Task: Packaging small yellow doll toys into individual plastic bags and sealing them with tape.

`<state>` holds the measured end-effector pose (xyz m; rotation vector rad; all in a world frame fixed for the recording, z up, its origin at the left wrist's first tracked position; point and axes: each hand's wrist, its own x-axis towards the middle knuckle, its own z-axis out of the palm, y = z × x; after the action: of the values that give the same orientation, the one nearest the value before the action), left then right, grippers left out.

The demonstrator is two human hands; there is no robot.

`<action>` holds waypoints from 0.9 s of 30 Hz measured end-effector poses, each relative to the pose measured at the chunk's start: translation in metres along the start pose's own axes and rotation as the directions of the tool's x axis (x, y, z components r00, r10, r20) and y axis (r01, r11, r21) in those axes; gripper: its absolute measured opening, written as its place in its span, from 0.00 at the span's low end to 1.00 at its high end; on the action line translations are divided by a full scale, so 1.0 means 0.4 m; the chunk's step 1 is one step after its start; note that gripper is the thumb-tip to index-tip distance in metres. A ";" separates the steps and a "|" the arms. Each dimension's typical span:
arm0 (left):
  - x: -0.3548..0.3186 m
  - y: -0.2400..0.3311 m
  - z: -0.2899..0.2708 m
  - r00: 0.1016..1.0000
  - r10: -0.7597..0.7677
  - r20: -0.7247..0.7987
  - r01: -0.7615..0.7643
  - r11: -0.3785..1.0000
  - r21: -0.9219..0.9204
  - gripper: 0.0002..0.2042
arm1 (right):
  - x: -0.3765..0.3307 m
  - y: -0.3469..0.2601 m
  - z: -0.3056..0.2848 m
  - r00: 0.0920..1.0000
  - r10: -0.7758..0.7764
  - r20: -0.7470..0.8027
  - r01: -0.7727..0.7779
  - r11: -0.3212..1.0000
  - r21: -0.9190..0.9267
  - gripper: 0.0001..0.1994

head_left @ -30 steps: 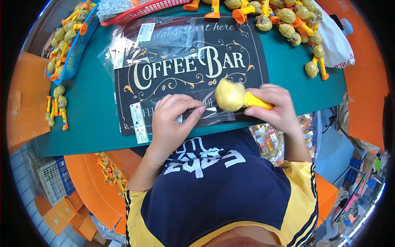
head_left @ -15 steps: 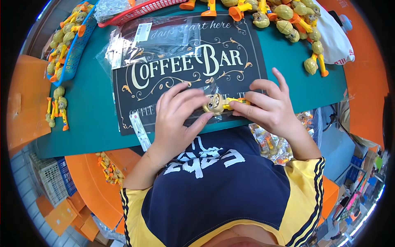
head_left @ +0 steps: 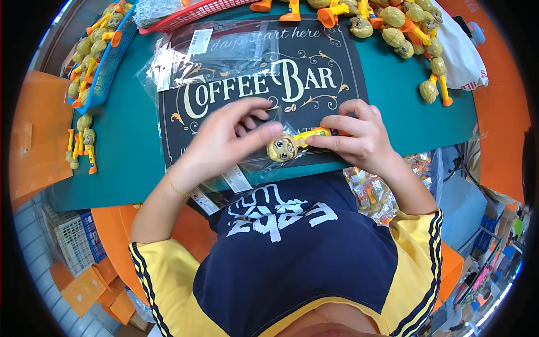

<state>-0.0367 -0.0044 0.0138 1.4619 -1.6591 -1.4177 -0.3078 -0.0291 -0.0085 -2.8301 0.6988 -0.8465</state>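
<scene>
On the black printed mat (head_left: 224,121) lies a toy (head_left: 282,148) with a round gold head, a painted face and a yellow-orange stem. Clear film of a plastic bag shows around its head. My right hand (head_left: 353,137) pinches the stem between thumb and fingers. Just left of the head is my left hand (head_left: 227,135), its thumb stretched toward the toy and its fingers loosely bent apart from the thumb; I see nothing between them. Below my left hand, clear bags with white labels (head_left: 237,180) hang over the table's near edge.
More clear bags (head_left: 241,48) lie on the mat's far part. A blue basket (head_left: 106,73) of similar toys stands left, with a few loose toys (head_left: 87,137) nearby. A red basket (head_left: 196,14) is at the back; a toy pile (head_left: 393,36) lies far right. Bagged toys (head_left: 370,191) sit below right.
My left hand has turned and its fingers have bent, with the forearm swung left. The toy has shifted slightly left and nearer me. Labelled bags under my left wrist have moved right.
</scene>
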 end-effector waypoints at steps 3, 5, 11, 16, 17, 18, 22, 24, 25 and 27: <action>0.027 0.023 -0.037 0.962 -0.189 0.198 0.178 0.981 0.073 0.15 | 0.003 0.000 -0.001 1.000 0.013 0.003 -0.013 1.000 -0.003 0.15; 0.043 0.000 -0.036 0.954 -0.144 0.263 0.147 0.989 0.010 0.13 | 0.008 -0.001 -0.002 1.000 0.020 0.004 -0.020 1.000 -0.001 0.16; 0.062 -0.009 0.023 0.964 -0.055 0.261 0.160 0.901 -0.404 0.08 | 0.046 0.000 0.025 0.998 -0.061 -0.032 0.062 0.997 0.044 0.16; 0.064 0.008 0.036 0.982 -0.035 0.186 0.110 0.906 -0.409 0.08 | 0.075 -0.006 0.028 0.991 0.129 -0.023 -0.116 0.944 0.308 0.17; 0.063 0.005 0.036 0.991 -0.024 0.133 0.076 0.912 -0.402 0.08 | 0.074 -0.006 0.024 0.977 0.210 0.026 -0.202 0.894 0.400 0.19; 0.058 0.000 0.035 0.992 0.011 0.123 0.036 0.926 -0.375 0.08 | 0.073 -0.013 0.010 0.916 0.363 0.171 -0.395 0.745 0.538 0.23; 0.038 -0.028 0.031 0.996 0.044 0.076 -0.020 0.956 -0.293 0.08 | 0.035 -0.010 0.003 0.689 0.645 0.330 -0.629 0.307 0.715 0.21; 0.040 -0.027 0.028 0.995 0.038 0.094 -0.008 0.952 -0.306 0.08 | 0.013 -0.010 0.020 0.702 0.638 0.316 -0.629 0.348 0.695 0.19; 0.040 -0.026 0.028 0.993 0.032 0.111 0.005 0.949 -0.317 0.08 | 0.009 -0.014 0.023 0.717 0.628 0.302 -0.626 0.390 0.676 0.17; 0.040 -0.032 0.035 0.994 0.023 0.106 0.014 0.941 -0.338 0.07 | 0.017 -0.030 0.025 0.714 0.657 0.243 -0.612 0.417 0.671 0.12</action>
<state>-0.0486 -0.0127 -0.0064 1.2040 -1.3894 -1.7083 -0.2926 -0.0220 -0.0107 -1.6141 1.0592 -0.7965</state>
